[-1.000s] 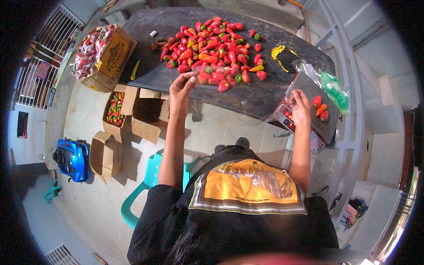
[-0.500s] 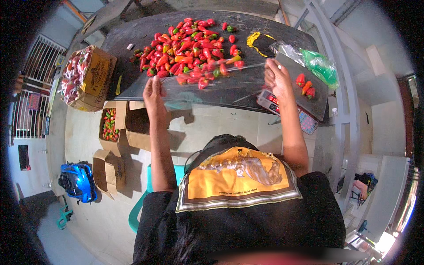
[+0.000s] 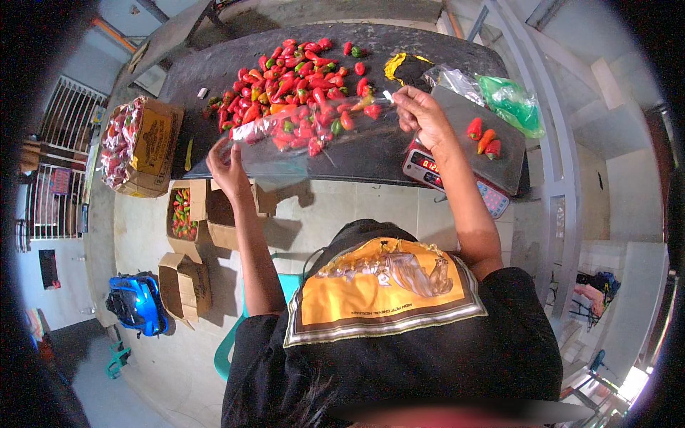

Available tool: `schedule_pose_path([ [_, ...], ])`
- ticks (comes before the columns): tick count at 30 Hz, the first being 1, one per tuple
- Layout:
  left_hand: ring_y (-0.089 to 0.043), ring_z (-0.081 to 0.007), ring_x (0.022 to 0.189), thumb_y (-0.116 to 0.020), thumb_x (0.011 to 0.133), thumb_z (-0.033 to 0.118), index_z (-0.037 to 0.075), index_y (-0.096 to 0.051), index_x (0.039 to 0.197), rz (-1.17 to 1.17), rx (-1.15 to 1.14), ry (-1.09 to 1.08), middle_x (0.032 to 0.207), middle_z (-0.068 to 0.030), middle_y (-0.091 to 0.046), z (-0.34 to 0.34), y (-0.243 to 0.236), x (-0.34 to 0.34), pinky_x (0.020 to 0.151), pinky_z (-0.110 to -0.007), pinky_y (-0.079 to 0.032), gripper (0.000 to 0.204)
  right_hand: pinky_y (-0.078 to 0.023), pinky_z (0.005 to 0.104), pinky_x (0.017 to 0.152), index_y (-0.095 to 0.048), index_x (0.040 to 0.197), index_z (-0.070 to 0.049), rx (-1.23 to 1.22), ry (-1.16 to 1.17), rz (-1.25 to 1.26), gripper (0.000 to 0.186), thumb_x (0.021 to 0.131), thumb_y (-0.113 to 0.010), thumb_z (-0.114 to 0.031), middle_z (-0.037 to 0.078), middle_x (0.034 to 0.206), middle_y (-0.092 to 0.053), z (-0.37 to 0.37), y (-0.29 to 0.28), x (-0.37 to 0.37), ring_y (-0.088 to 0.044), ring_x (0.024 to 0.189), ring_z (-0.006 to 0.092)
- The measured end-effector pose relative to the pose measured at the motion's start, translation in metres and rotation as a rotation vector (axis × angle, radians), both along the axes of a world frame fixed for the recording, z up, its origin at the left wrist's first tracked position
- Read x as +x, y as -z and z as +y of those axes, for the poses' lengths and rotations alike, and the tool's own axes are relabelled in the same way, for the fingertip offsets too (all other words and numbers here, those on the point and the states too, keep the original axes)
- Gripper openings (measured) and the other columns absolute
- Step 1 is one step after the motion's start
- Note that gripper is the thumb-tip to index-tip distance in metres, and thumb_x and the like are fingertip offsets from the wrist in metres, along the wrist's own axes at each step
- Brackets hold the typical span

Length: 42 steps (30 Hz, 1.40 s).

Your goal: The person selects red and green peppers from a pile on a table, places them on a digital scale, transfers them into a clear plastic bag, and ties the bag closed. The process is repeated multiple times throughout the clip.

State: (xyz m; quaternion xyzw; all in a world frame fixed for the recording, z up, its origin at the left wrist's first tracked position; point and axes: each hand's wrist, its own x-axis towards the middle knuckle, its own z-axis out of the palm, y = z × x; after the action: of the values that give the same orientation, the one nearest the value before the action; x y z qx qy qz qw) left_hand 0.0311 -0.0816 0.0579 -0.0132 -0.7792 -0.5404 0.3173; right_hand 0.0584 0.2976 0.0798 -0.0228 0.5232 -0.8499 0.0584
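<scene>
Bag (image 3: 307, 146) of clear plastic spans the gap between both hands, above the near edge of the desk (image 3: 442, 54). Long axis runs left to right, right end closer to the far edge. Left hand (image 3: 230, 170) pinches one end, right hand (image 3: 422, 118) the other; neither is nearer. Red peppers (image 3: 282, 85) lie heaped beyond, partly seen through it; whether any sit inside, cannot tell. Scale (image 3: 508, 168), just beside right hand near the right edge, bears three peppers. Desk surface dark; floor (image 3: 335, 201) pale.
</scene>
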Motion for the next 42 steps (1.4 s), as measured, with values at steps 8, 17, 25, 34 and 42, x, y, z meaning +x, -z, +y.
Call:
schedule_pose_path([
  [8, -0.053, -0.0089, 0.088, -0.059, 0.090, 0.017, -0.001, -0.054, 0.114, -0.433, 0.049, 0.963, 0.102, -0.0023, -0.059, 0.161, -0.025, 0.034, 0.074, -0.026, -0.046, 0.030, -0.042, 0.0201, 0.051, -0.061, 0.083, -0.006, 0.642, 0.037, 0.298, 0.013, 0.087, -0.062, -0.018, -0.002, 0.071, -0.059, -0.048, -0.029, 0.017, -0.052, 0.058, 0.0036],
  [17, -0.045, -0.0056, 0.067, -0.058, 0.091, 0.012, 0.001, -0.055, 0.084, -0.381, 0.276, 0.824, 0.070, 0.0028, -0.051, 0.176, -0.005, 0.034, 0.060, -0.023, -0.039, 0.013, -0.039, 0.0225, 0.059, -0.057, 0.080, -0.004, 0.429, 0.128, 0.099, 0.016, 0.088, -0.061, -0.017, -0.003, 0.068, -0.052, -0.032, 0.024, 0.046, -0.047, 0.065, 0.0058],
  [25, -0.048, -0.0057, 0.070, -0.061, 0.089, 0.014, 0.004, -0.059, 0.087, -0.604, 0.344, 1.029, 0.077, 0.0036, -0.056, 0.174, -0.007, 0.041, 0.065, -0.021, -0.038, 0.010, -0.040, 0.0271, 0.054, -0.055, 0.074, -0.001, 0.648, 0.233, 0.270, 0.025, 0.087, -0.062, -0.022, 0.005, 0.060, -0.051, -0.044, 0.034, 0.062, -0.047, 0.056, 0.0088],
  [34, -0.046, -0.0073, 0.065, -0.054, 0.094, 0.029, 0.011, -0.054, 0.084, -0.810, 0.857, 0.730, 0.076, 0.0038, -0.054, 0.174, 0.002, 0.067, 0.062, -0.024, -0.039, 0.020, -0.032, 0.0230, 0.045, -0.054, 0.071, -0.005, 0.547, 0.117, 0.114, 0.030, 0.091, -0.058, -0.027, -0.004, 0.059, -0.043, -0.059, 0.050, 0.077, -0.040, 0.051, 0.0036],
  [42, -0.042, -0.0040, 0.066, -0.061, 0.088, 0.029, 0.010, -0.057, 0.093, -0.856, 0.094, 1.197, 0.076, 0.0076, -0.051, 0.140, 0.026, 0.062, 0.056, -0.021, -0.030, 0.020, -0.039, 0.0218, 0.057, -0.058, 0.078, -0.007, 0.000, 0.358, -0.026, 0.025, 0.092, -0.055, -0.028, -0.003, 0.066, -0.050, -0.065, 0.066, 0.063, -0.048, 0.063, 0.0049],
])
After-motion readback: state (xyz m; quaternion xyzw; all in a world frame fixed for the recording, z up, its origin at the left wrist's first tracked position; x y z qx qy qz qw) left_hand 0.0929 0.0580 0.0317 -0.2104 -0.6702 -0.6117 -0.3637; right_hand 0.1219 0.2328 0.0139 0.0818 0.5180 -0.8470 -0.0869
